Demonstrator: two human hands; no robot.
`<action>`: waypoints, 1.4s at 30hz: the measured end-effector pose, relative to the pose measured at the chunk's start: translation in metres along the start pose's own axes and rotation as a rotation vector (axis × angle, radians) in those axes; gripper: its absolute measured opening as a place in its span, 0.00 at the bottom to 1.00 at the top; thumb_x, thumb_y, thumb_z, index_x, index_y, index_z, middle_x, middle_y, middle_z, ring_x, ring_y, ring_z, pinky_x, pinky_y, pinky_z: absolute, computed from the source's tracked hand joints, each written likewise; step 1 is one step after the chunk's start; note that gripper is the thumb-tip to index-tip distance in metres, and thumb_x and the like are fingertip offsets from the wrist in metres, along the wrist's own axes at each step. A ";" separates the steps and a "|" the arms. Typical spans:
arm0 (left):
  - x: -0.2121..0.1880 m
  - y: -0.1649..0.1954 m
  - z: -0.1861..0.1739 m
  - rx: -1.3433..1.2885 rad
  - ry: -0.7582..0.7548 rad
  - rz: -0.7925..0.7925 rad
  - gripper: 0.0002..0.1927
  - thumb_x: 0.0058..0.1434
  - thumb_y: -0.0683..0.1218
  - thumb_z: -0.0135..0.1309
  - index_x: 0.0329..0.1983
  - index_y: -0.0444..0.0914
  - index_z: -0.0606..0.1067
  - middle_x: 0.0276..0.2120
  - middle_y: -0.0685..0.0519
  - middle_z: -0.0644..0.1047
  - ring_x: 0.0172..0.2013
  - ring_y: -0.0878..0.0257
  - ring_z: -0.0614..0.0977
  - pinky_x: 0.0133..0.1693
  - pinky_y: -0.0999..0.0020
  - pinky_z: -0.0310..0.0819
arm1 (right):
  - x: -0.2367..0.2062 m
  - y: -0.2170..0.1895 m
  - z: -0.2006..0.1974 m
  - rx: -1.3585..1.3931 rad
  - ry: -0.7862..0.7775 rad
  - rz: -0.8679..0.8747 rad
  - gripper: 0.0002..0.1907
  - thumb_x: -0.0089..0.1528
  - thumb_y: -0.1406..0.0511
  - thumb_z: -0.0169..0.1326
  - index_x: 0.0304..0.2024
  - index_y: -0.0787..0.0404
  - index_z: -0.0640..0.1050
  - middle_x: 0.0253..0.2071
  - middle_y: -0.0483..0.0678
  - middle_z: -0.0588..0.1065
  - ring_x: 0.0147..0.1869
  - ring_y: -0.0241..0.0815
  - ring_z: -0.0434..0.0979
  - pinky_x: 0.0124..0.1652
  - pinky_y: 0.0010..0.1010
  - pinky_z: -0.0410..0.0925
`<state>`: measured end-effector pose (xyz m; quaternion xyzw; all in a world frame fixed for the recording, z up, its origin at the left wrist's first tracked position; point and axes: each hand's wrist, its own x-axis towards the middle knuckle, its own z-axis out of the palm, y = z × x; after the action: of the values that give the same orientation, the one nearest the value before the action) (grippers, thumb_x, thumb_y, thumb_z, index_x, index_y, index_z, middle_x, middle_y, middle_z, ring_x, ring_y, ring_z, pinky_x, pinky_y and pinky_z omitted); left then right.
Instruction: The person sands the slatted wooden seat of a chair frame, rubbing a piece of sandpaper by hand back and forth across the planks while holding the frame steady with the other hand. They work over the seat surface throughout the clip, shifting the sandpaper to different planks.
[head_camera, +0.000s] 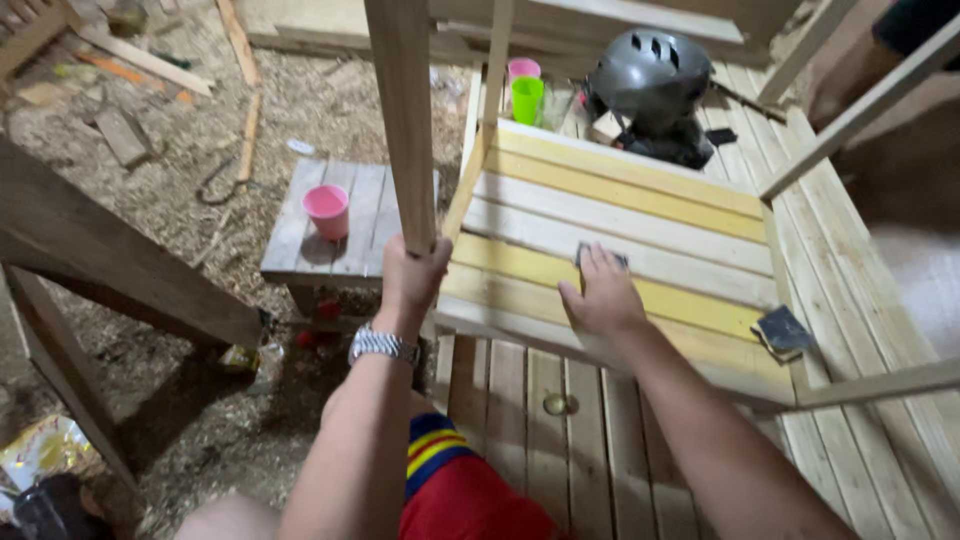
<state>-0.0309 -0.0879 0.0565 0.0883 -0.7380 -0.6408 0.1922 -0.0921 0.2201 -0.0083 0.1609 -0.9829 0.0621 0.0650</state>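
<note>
Meanwhile left hand (412, 272) grips the wooden post (403, 120); right hand (600, 295) presses sandpaper (602, 258) flat on yellow slats (640, 215).

Sawdust workshop floor
Sawdust-strewn ground (200, 190) with wood offcuts (140, 60); small plank stool (350, 215) left of the fingers, slatted deck (850, 300) right

The slatted panel (620, 225) is bare, matt wood, some slats pale and some tinted yellow, with a smooth look. The upright post (405, 120) is raw wood too. The sanding pad (590, 256) looks dark and gritty. The wristwatch (383, 345) has a shiny metal band. The pink cup (327, 211) is smooth plastic, and the helmet (648, 70) is matt grey plastic.
</note>
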 end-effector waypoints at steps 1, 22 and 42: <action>-0.001 -0.001 0.000 -0.022 0.001 0.019 0.11 0.57 0.47 0.57 0.29 0.33 0.76 0.18 0.53 0.76 0.20 0.67 0.79 0.24 0.68 0.72 | 0.005 0.003 0.003 -0.008 -0.031 0.006 0.44 0.64 0.45 0.48 0.70 0.71 0.62 0.74 0.64 0.57 0.79 0.57 0.52 0.72 0.41 0.50; -0.003 -0.009 0.003 -0.080 -0.016 0.085 0.12 0.59 0.45 0.55 0.24 0.32 0.75 0.17 0.54 0.74 0.20 0.68 0.77 0.25 0.70 0.71 | 0.047 -0.025 -0.006 0.000 -0.199 0.063 0.42 0.65 0.44 0.44 0.73 0.61 0.58 0.79 0.53 0.48 0.82 0.47 0.45 0.72 0.42 0.46; -0.005 0.004 0.003 -0.051 -0.034 0.063 0.11 0.58 0.44 0.54 0.23 0.33 0.74 0.17 0.54 0.73 0.20 0.68 0.76 0.25 0.70 0.70 | 0.025 -0.044 -0.021 -0.101 -0.280 0.055 0.41 0.64 0.43 0.43 0.74 0.55 0.59 0.79 0.46 0.50 0.82 0.40 0.47 0.74 0.53 0.41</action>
<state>-0.0268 -0.0824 0.0589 0.0492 -0.7269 -0.6545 0.2018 -0.0990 0.1743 0.0201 0.1377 -0.9882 -0.0086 -0.0665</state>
